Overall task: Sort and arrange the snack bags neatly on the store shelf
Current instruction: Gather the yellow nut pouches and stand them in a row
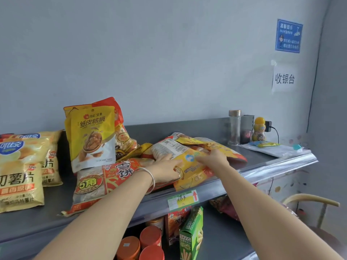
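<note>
On the grey shelf (266, 156) lies a heap of flat snack bags. My left hand (167, 168), with a silver bracelet on the wrist, grips the near left edge of a yellow snack bag (191, 169) on top of the heap. My right hand (216, 157) rests on the same bag's upper right side, fingers curled over it. Under it lies a red rice-cracker bag (99, 182). A yellow walnut bag (92, 136) stands upright behind, leaning on a red-orange bag (124, 134). Two gold potato chip bags (18, 169) stand at the far left.
At the shelf's right end stand a glass bottle (234, 127), a dark box (247, 131), a yellow toy bottle (258, 129) and a flat clear packet (276, 150). The lower shelf holds orange-lidded cans (150, 236) and a green stick-snack box (191, 233). A chair (309, 203) is at the right.
</note>
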